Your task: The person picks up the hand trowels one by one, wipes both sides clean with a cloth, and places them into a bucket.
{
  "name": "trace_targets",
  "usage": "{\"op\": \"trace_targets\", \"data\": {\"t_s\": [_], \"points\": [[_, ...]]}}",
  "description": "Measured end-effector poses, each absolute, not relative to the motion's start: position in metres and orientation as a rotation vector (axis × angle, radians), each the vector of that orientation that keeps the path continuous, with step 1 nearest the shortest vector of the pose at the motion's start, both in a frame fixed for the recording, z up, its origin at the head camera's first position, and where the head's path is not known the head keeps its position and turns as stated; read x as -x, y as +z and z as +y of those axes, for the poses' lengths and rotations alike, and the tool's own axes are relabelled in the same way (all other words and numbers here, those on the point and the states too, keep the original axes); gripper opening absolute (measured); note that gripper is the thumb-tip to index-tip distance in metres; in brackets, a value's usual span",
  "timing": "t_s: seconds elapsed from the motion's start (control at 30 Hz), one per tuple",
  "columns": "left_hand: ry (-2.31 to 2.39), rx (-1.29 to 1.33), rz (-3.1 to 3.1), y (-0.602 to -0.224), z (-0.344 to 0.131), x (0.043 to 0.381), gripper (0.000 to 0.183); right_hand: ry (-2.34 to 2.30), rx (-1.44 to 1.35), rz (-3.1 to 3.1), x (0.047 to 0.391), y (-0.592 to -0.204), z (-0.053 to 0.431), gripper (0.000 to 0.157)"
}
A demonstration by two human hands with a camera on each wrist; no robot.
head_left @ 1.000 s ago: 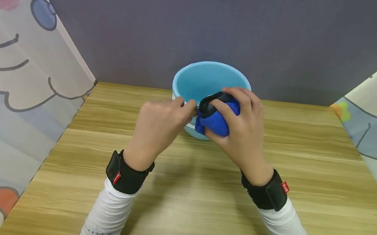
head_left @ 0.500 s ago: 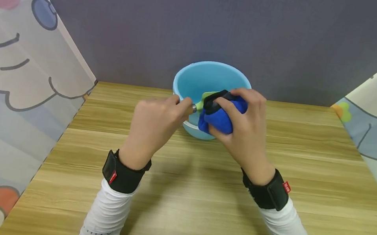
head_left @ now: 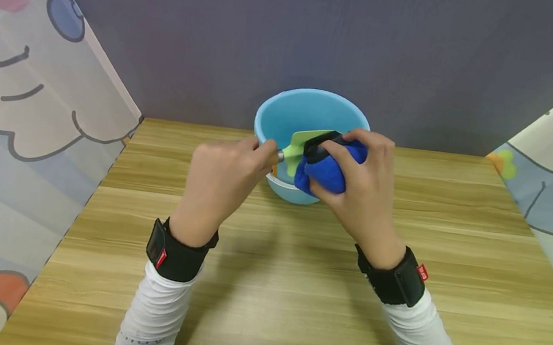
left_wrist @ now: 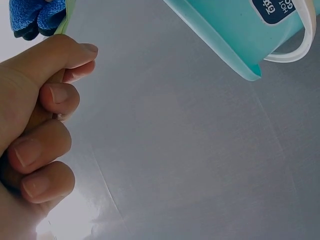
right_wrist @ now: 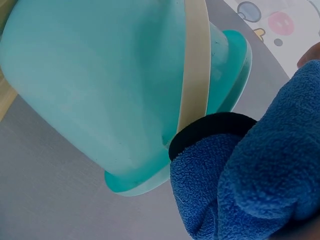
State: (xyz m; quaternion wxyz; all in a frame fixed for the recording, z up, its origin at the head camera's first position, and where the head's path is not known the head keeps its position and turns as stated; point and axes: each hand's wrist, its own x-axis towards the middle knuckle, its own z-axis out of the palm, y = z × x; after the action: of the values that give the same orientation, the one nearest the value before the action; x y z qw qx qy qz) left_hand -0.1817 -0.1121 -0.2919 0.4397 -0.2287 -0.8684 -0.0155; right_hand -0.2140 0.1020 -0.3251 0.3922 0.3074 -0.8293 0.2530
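Observation:
My left hand (head_left: 225,180) grips the handle of a tool with a flat, light green blade (head_left: 296,150) and a silver collar (head_left: 281,156). In the left wrist view, fingers (left_wrist: 45,145) are curled round its brownish handle. My right hand (head_left: 366,184) holds a bunched blue towelling cloth (head_left: 325,176) with black edging against the blade; the blade's far part is hidden behind it. Both hands are raised over the near rim of a light blue bucket (head_left: 290,110), whose white bail handle (right_wrist: 195,65) hangs down its side.
The bucket stands on a wood-grain table (head_left: 268,311) against a dark grey back wall (head_left: 210,41). Cartoon-printed panels (head_left: 13,103) flank the table on both sides. A dark label (left_wrist: 274,7) is on the bucket's side.
My left hand has drawn left, away from the cloth, and more of the green blade now shows. My right hand with the cloth has shifted slightly right.

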Motion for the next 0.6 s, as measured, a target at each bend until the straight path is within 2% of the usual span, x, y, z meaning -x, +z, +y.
{"op": "trace_targets", "data": {"t_s": [0.6], "points": [[-0.048, 0.585, -2.18, -0.2901, -0.1143, 0.1811, 0.032, 0.706, -0.721, -2.09, 0.2177, -0.3249, 0.1066, 0.045]]}}
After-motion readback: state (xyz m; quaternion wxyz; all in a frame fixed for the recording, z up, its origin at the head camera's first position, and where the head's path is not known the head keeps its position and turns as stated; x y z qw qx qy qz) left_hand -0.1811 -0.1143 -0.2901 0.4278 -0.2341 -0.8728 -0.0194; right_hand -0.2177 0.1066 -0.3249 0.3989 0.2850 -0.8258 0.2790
